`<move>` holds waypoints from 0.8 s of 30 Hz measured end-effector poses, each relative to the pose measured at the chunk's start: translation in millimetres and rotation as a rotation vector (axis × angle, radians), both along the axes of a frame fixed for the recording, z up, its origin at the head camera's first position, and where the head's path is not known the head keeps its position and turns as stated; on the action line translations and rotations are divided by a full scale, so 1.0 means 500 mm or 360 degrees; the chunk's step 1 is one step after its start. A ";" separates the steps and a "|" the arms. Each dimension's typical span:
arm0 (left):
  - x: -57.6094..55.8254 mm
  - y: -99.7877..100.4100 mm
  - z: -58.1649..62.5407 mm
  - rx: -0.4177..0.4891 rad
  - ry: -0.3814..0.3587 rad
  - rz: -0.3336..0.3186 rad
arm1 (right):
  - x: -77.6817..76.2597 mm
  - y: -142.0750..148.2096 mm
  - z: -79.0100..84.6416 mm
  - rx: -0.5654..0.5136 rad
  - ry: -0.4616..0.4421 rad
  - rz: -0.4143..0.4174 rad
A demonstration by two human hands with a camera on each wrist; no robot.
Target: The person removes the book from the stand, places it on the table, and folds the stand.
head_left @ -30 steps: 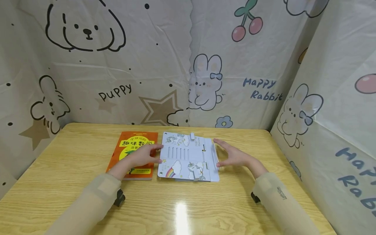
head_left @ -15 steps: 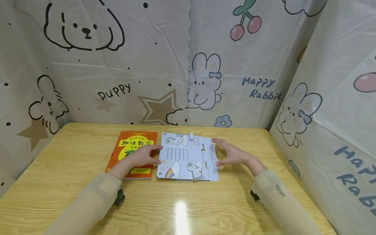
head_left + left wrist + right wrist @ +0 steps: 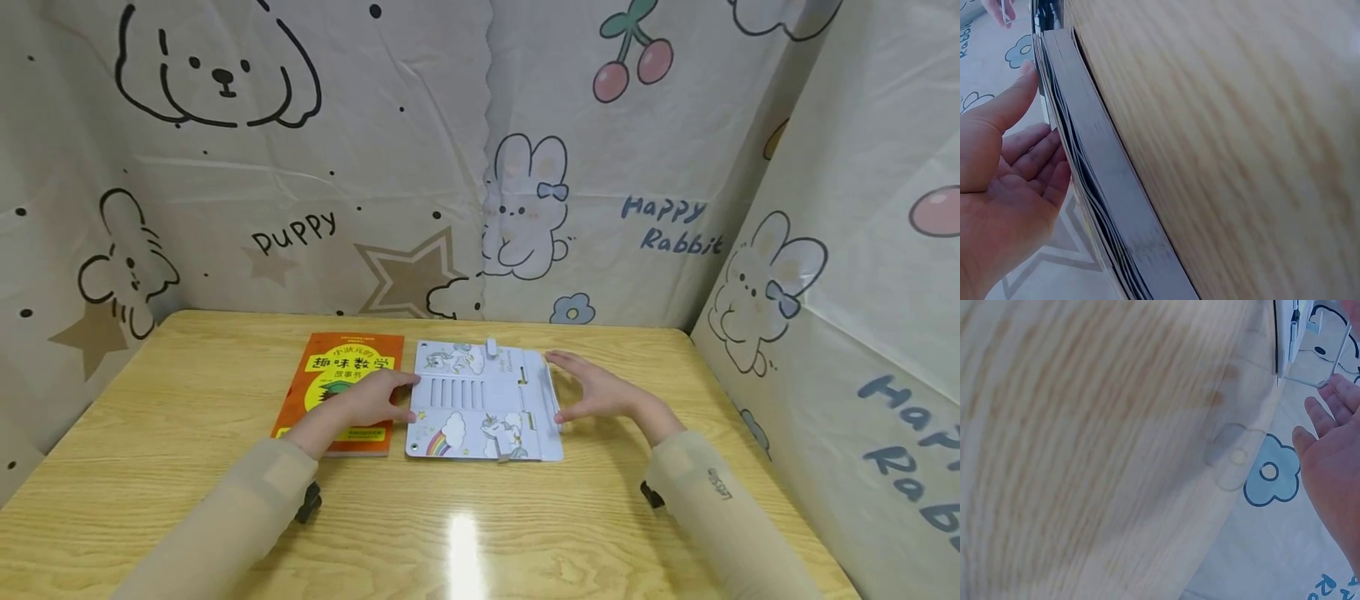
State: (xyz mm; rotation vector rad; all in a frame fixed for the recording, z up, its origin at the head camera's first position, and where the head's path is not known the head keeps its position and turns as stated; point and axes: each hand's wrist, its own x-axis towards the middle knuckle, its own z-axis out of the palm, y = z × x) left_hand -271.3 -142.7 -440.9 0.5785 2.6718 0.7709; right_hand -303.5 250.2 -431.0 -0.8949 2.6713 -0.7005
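A pale folding book stand with unicorn and rainbow prints lies flat on the table, slots and small clips on its face. My left hand reaches over the orange book, thumb and index fingertips at the stand's left edge. In the left wrist view this hand has its fingers loosely bent beside the book's page edges. My right hand is at the stand's right edge, thumb and fingers spread apart. The right wrist view shows its fingertips touching a thin white wire frame.
The wooden table runs back to a printed cloth wall, and another cloth side rises at the right. The orange book lies close to the stand's left side. Black wrist cameras sit under both sleeves.
The near edge of the book stand has settled down flat against the table. Both hands keep nearly the same places at its left and right edges.
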 end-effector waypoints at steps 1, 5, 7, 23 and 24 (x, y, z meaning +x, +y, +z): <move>0.000 0.000 0.000 -0.0001 -0.0001 0.0000 | 0.000 -0.001 0.000 -0.0001 0.0001 0.0000; -0.001 0.000 0.001 0.0005 0.0002 -0.0005 | -0.003 -0.004 -0.001 0.0002 0.0004 0.0004; -0.001 0.000 0.000 0.0008 -0.0001 0.0000 | -0.004 -0.005 -0.003 0.0002 -0.0005 0.0003; 0.001 0.002 0.001 0.0012 -0.0019 0.0020 | -0.002 -0.012 -0.005 0.0032 -0.0021 0.0021; 0.001 0.002 0.001 0.0009 -0.0017 0.0020 | -0.001 -0.014 -0.004 0.0033 -0.0023 0.0021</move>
